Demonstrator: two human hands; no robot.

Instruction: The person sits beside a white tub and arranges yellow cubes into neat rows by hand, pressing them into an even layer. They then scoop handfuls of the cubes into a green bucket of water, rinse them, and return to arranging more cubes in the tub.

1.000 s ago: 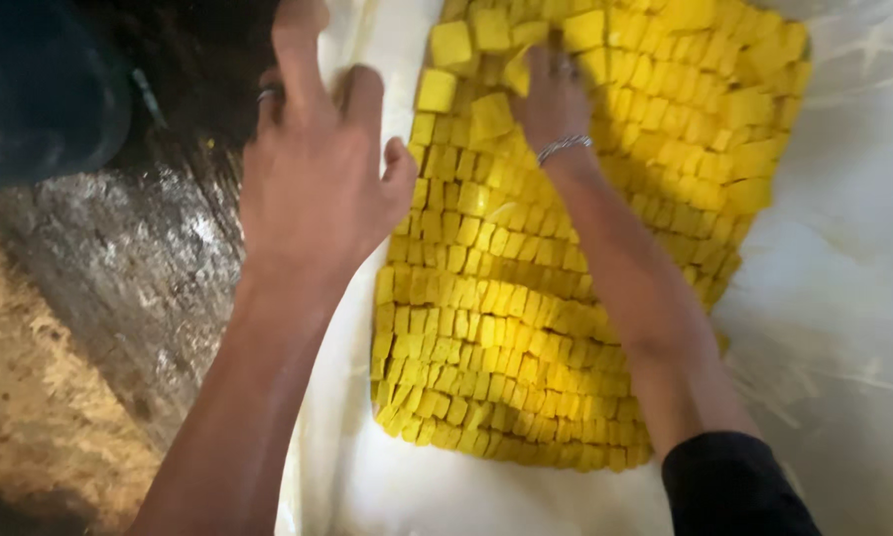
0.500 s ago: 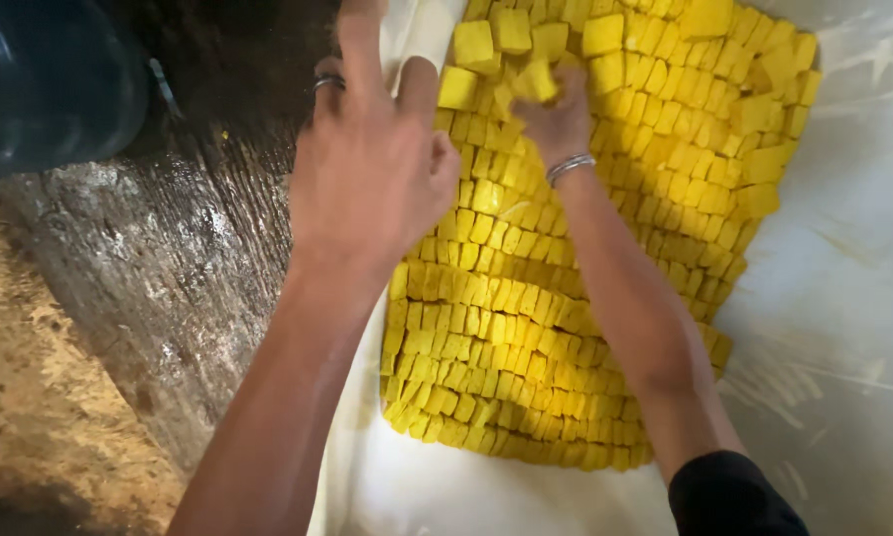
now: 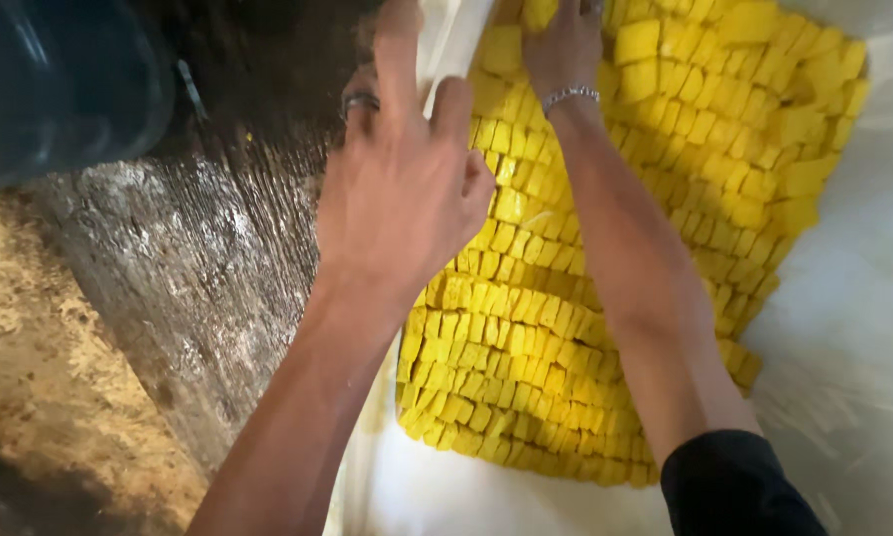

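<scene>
- Head view: yellow cubes (image 3: 605, 328) are packed in rows on white sheeting (image 3: 843, 328).
- Right hand (image 3: 566, 50) is laid on the top cubes, grip state hidden.
- Left hand (image 3: 402, 199) is spread flat, grip apart, at the sheet's edge.

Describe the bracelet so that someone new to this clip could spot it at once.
Start at the big slab of yellow cubes on the white sheet. The right hand rests on its far end. The thin silver chain bracelet circles that wrist; the left hand wears only a ring.
</scene>
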